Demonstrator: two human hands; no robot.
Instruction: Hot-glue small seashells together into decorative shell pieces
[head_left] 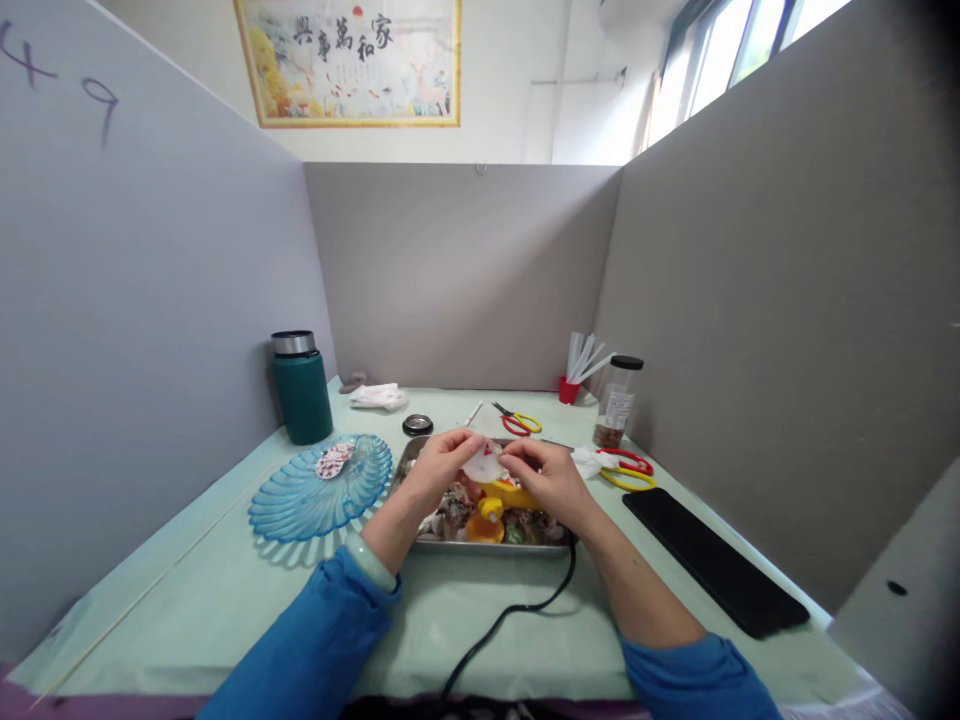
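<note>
My left hand (pixel 445 462) pinches a thin, whitish translucent disc (pixel 482 468) between thumb and fingers, above the tray. A small red spot shows on the disc. My right hand (pixel 551 482) has its thumb and fingertips pressed together at the disc's right edge; whatever they pinch is too small to tell. Beneath both hands lies a metal tray (pixel 491 549) full of shells and shell-like bits. A yellow glue gun (pixel 511 496) rests on them, partly covered by my right hand. An orange shell (pixel 485 529) sits at the tray's front.
Left stand a blue scalloped glass plate (pixel 300 505) and a green bottle (pixel 302 392). Behind are a round lid (pixel 418 425) and scissors (pixel 519 420). Rightward are more scissors (pixel 628 470), a jar (pixel 619 405), glue sticks in a red cup (pixel 569 390) and a black slab (pixel 712 560). A black cable (pixel 517 608) crosses the front.
</note>
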